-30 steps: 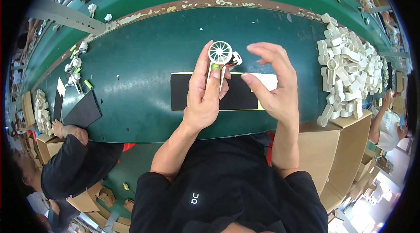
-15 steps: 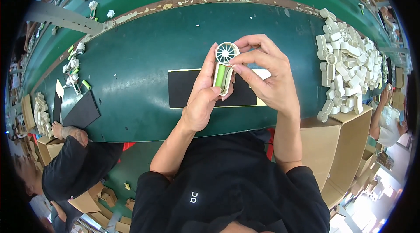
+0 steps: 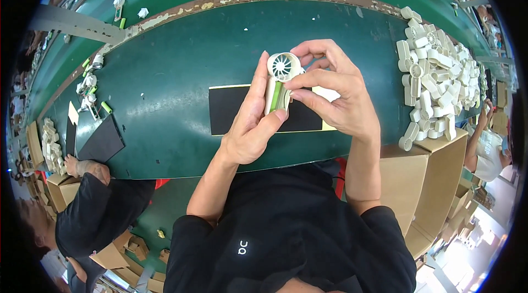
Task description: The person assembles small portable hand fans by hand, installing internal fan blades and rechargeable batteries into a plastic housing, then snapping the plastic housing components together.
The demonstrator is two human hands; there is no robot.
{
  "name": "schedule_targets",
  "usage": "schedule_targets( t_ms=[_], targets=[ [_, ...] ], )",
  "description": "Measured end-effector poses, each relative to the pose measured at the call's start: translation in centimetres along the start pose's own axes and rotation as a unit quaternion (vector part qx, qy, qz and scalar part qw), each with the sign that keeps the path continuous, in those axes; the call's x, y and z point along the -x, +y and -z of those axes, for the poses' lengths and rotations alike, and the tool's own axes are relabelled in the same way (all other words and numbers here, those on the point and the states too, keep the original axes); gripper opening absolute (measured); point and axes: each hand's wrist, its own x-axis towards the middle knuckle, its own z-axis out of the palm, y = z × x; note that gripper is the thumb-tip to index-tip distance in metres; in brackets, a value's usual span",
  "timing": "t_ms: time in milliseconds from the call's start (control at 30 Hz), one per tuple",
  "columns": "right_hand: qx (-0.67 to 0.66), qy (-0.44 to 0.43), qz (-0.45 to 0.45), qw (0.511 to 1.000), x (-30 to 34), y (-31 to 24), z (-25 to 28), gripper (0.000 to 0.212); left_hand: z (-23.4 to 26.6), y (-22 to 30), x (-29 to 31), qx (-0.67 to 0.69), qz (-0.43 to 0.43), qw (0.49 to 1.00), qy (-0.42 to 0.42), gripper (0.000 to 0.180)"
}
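A small cream hand-held fan (image 3: 279, 81) with a round grille and a green cell showing in its open handle is held upright over a black mat (image 3: 236, 110) on the green table (image 3: 165, 84). My left hand (image 3: 250, 122) cradles the fan's handle from the left and below. My right hand (image 3: 330, 87) grips the fan from the right, thumb and fingers closing around the head and handle.
A heap of several cream fan shells (image 3: 434, 78) lies at the table's right end, above open cardboard boxes (image 3: 423, 183). Another person in black (image 3: 82, 205) works at the left, beside a black pad (image 3: 102, 142) and loose small parts (image 3: 91, 87).
The fan went from resting near the table under my left fingers to being lifted and held by both hands. My right hand, open before, closed onto it.
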Motion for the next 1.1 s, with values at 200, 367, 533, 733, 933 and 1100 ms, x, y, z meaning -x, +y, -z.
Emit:
schedule_targets(
  t_ms=[200,367,533,733,933,1100],
  targets=[
    [-0.024,-0.021,-0.040,0.999,0.2,-0.5,0.2,0.012,0.6,0.8,0.3,-0.023,0.037,0.996,-0.076,0.087],
    [0.028,0.010,-0.148,0.989,0.4,-1.5,-1.0,0.010,0.1,-0.1,0.8,-0.076,0.038,0.995,-0.054,0.080],
    [0.037,0.057,-0.162,0.984,0.7,-1.2,-2.1,0.011,-0.7,-1.6,0.4,-0.121,-0.023,0.992,-0.026,0.070],
    [0.029,0.152,-0.218,0.964,3.9,1.3,2.3,0.021,0.9,-2.7,-0.2,-0.069,-0.002,0.998,0.002,0.072],
    [0.196,0.022,-0.271,0.942,10.6,1.9,0.4,0.026,1.0,-4.6,-0.2,-0.077,-0.005,0.997,-0.008,0.071],
    [0.283,0.053,-0.218,0.932,12.2,2.1,-2.2,0.024,0.2,-5.9,0.4,-0.059,0.023,0.998,-0.008,0.076]
  ],
)
